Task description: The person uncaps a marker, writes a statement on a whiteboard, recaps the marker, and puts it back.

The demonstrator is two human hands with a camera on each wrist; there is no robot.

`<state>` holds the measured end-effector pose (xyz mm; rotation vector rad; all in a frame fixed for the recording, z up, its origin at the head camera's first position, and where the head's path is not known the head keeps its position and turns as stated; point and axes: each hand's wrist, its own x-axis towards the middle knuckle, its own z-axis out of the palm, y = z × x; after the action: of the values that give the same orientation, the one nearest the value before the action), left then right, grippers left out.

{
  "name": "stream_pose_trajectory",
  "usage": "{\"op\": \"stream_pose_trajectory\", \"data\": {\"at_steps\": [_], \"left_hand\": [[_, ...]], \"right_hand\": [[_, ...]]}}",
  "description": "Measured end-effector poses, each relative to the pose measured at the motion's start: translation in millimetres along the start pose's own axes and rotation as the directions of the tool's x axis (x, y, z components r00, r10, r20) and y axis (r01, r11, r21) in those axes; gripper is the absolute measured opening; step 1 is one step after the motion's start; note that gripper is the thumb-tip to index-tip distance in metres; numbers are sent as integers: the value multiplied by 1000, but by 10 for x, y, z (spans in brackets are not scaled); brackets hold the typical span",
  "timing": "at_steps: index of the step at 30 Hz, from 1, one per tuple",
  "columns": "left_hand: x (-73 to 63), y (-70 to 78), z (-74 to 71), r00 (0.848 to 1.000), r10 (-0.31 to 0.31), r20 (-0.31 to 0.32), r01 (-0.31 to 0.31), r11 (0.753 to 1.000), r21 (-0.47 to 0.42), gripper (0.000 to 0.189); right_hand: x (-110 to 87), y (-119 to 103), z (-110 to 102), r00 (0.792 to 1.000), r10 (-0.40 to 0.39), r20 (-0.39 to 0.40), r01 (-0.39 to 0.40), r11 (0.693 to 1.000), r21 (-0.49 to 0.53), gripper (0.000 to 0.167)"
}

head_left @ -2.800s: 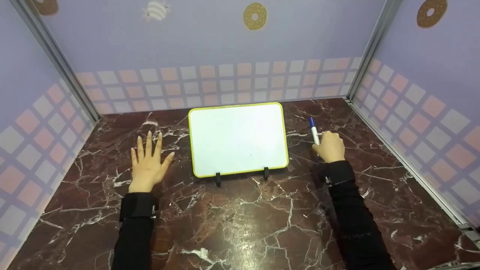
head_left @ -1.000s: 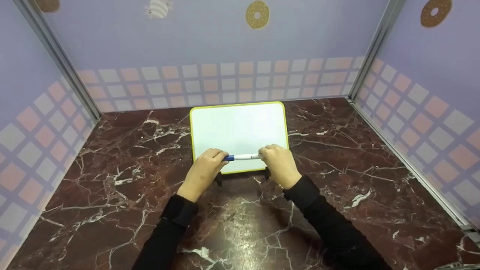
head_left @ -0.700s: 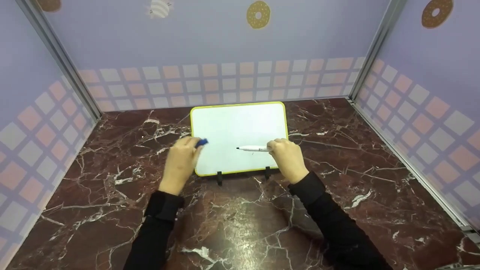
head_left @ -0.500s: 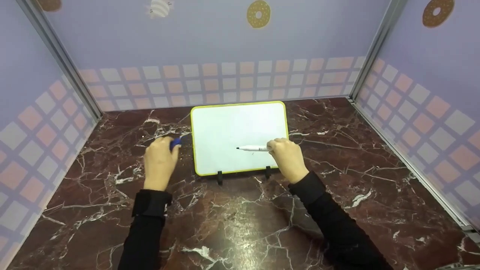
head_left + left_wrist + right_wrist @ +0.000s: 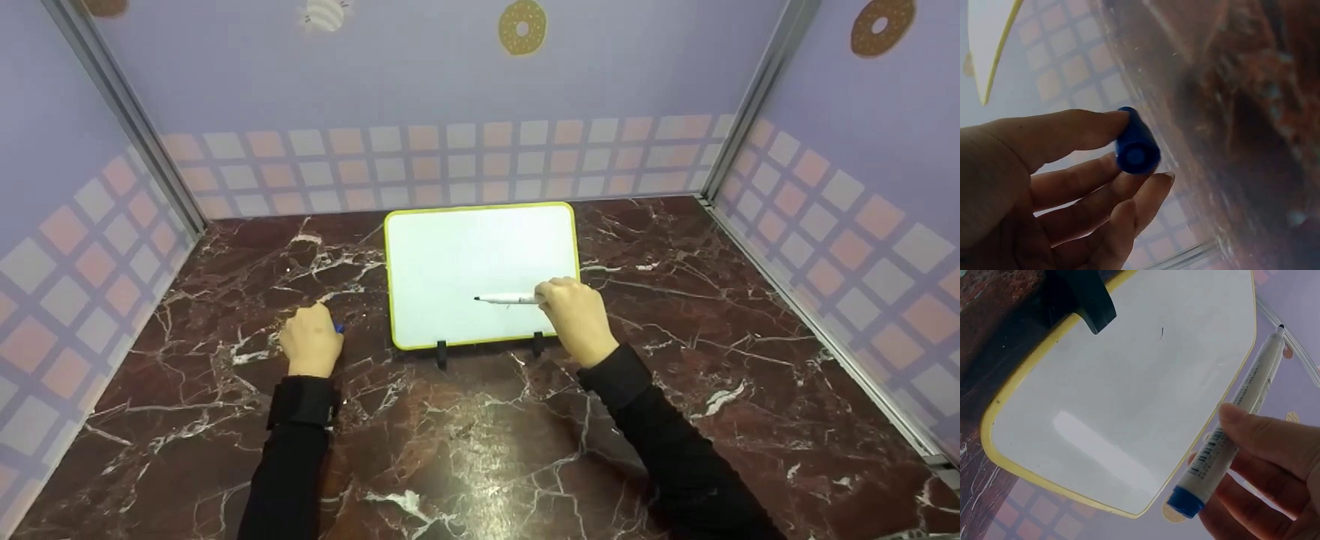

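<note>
My left hand [image 5: 311, 341] is low over the table, left of the whiteboard. It pinches a blue marker cap [image 5: 1137, 146] between thumb and fingers; in the head view only a bit of blue shows beside the hand. My right hand [image 5: 576, 315] holds an uncapped whiteboard marker [image 5: 1235, 416], white with a blue end, by its rear half. The dark tip points left, in front of the lower right part of the whiteboard [image 5: 480, 255]. That board is white with a yellow frame and leans on a stand with black clips [image 5: 441, 354]. A small dark mark [image 5: 1161, 333] is on its surface.
The table [image 5: 480, 450] has a dark red marbled top with white veins. Lilac panels [image 5: 435, 82] with printed pink and white squares enclose it at the back and both sides, with grey metal posts [image 5: 742, 112] at the corners.
The right hand brought the marker from the right to the board, and the left hand pulled its cap off. The left hand then moved left and down with the cap; the right hand stays put.
</note>
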<state>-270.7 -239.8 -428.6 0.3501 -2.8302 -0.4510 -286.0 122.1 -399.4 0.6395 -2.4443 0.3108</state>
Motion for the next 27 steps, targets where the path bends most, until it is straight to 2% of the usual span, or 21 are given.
{"op": "stream_pose_trajectory", "data": {"at_steps": [5, 12, 19, 22, 24, 25, 27], "left_hand": [[2, -5, 42, 998, -22, 55, 21, 1000, 21, 23], [15, -5, 54, 995, -38, 95, 37, 999, 17, 38], [15, 17, -20, 980, -69, 188, 63, 997, 39, 44], [-12, 53, -108, 991, -32, 134, 26, 999, 47, 43], [-44, 110, -190, 998, 30, 50, -31, 999, 29, 40], [-61, 148, -228, 997, 72, -6, -72, 997, 16, 39], [-89, 254, -304, 983, 158, -96, -160, 987, -8, 40]], "right_hand": [[-2, -4, -3, 1000, 4, 9, -4, 1000, -2, 11], [-7, 6, 7, 1000, 4, 14, -4, 1000, 6, 13], [-6, 9, 0, 1000, 0, 8, 0, 1000, 8, 10], [-4, 6, -9, 1000, 1, 3, -1, 1000, 11, 10], [-4, 2, -17, 1000, -2, -1, 2, 1000, 10, 10], [-5, 0, -16, 1000, -4, -3, 4, 1000, 9, 11], [-5, -8, -15, 1000, -9, -4, 9, 1000, 4, 11]]}}
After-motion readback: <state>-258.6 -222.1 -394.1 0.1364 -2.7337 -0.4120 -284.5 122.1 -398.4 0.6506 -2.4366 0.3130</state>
